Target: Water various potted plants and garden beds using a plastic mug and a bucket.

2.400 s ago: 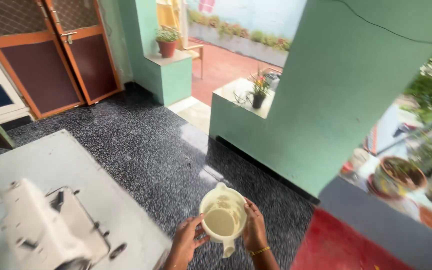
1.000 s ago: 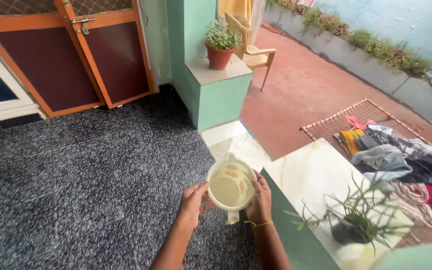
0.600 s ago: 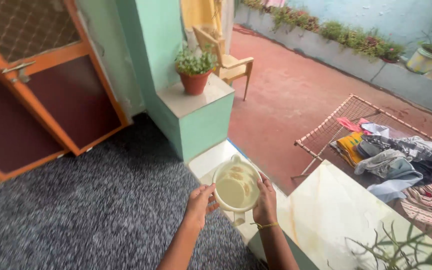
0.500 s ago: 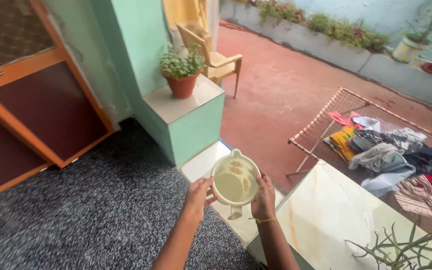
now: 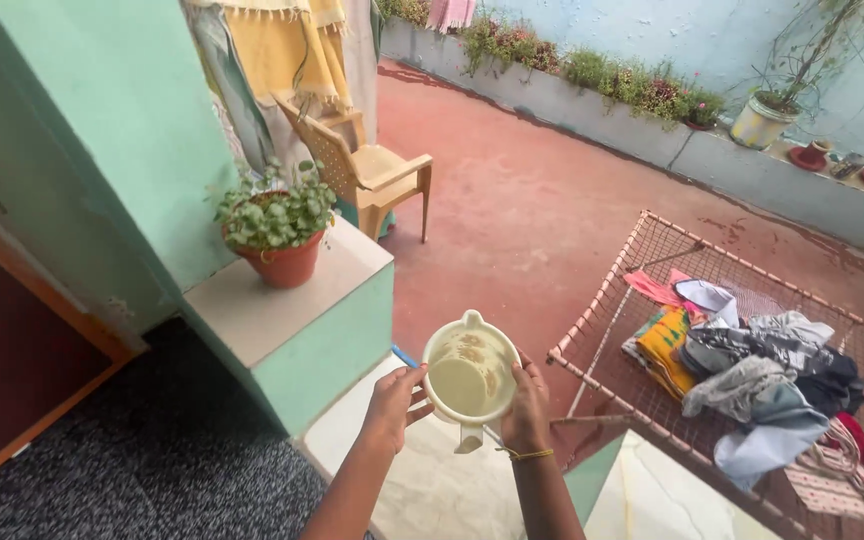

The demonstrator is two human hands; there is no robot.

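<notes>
Jug (image 5: 470, 375), cream-coloured plastic with a spout at the far side and a handle pointing back toward the body, is held level between both hands above the pale step at the edge of the dark speckled floor. The left hand (image 5: 393, 403) is cupped against the jug's left wall with the fingers spread narrowly around it; the right hand (image 5: 526, 405), a thin yellow band at its wrist, is closed on the right wall. Pale liquid is seen inside, roughly half full, with patches of foam on its surface, so nothing appears to have been poured out so far. A potted plant (image 5: 277, 229) in a red-brown pot stands on the green ledge (image 5: 324, 330) to the left, near but not touching the jug. Beyond, a tan plastic chair (image 5: 367, 170) stands on the red courtyard floor, and a woven cot (image 5: 652, 300) to the right carries a heap of clothes (image 5: 762, 385). The carrying is judged as under way, the contents unspent
</notes>
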